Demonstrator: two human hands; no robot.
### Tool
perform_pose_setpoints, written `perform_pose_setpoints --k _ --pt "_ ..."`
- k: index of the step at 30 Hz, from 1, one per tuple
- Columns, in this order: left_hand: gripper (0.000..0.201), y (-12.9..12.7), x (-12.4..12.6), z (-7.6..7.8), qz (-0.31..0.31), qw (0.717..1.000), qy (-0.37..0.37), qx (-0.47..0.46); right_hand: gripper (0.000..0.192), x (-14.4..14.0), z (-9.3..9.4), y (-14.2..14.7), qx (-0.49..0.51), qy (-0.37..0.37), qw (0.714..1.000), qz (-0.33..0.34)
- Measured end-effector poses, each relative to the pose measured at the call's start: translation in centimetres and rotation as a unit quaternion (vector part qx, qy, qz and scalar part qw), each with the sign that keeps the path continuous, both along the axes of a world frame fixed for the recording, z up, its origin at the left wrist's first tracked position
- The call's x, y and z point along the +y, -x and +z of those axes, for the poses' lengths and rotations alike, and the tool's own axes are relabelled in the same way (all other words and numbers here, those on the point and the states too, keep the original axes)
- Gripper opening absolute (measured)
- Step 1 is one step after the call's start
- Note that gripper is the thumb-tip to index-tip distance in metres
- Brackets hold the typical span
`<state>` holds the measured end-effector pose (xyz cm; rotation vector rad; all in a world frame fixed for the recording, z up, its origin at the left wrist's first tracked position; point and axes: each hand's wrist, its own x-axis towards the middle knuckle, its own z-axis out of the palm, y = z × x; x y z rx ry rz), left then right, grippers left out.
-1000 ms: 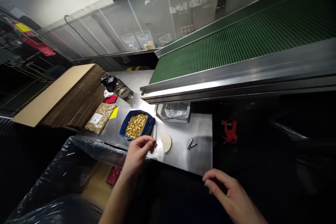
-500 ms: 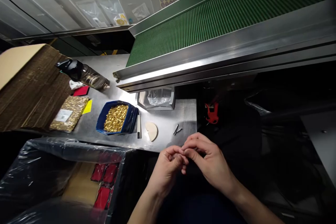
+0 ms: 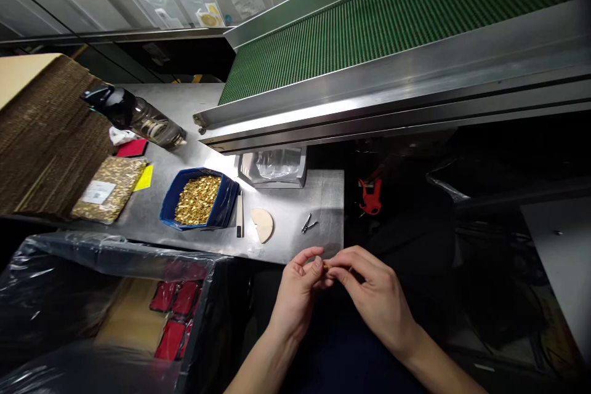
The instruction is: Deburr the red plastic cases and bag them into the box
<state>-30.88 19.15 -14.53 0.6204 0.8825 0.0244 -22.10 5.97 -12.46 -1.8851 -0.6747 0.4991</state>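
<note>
My left hand and my right hand meet in front of me, just off the metal table's front edge. Between their pinched fingertips shows a tiny gold-coloured piece, mostly covered by the fingers. Its exact kind is too small to make out. Close by on the table lie a small metal nail clipper and a pale, flat disc with a section cut away. Farther left, a blue bin holds many small gold-coloured metal pieces, with a slim light-coloured tool beside it.
A green conveyor belt with metal sides runs across the back. On the left are stacked cardboard, a bottle and a bag of gold pieces. A plastic-lined box holds red packets. Red-handled tool at right.
My fingertips have shifted slightly, and the left index finger is now raised. The gold-coloured piece now shows between them. The whole scene has moved a little left and up in view.
</note>
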Motion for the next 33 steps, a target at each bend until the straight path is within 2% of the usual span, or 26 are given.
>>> perform_pose_setpoints --k 4,8,13,18,20,24,30,33 --pt "0.048 -0.2 -0.8 -0.1 0.019 1.000 -0.001 0.006 0.014 0.2 -1.1 1.0 -0.156 0.042 0.987 -0.003" --pt "0.057 -0.2 -1.0 0.0 -0.003 0.999 0.008 0.033 0.013 -0.3 -2.0 1.0 -0.218 0.082 0.973 0.000" --pt "0.060 0.1 -0.5 0.2 -0.045 0.999 0.017 0.011 0.015 -1.3 -2.2 -0.2 -0.181 0.070 0.980 0.037" --pt "0.043 0.2 -0.7 0.0 -0.082 0.994 0.066 -0.015 0.015 -1.9 -1.7 -0.9 -0.163 0.053 0.983 0.058" --pt "0.036 0.2 -1.0 -0.2 -0.111 0.992 0.055 -0.020 0.016 -2.1 -1.6 -1.0 -0.150 0.058 0.985 0.062" --pt "0.040 0.4 -1.1 -0.7 -0.155 0.987 -0.002 -0.043 0.017 -2.3 -1.4 -1.1 -0.138 0.060 0.986 0.068" --pt "0.040 0.3 -0.1 -1.0 -0.208 0.976 -0.028 -0.061 0.015 -2.7 -0.7 -1.4 -0.179 0.022 0.977 0.110" --pt "0.042 -0.4 0.3 -1.2 -0.249 0.964 -0.057 -0.075 0.016 -2.7 0.2 -1.6 -0.219 0.017 0.971 0.097"
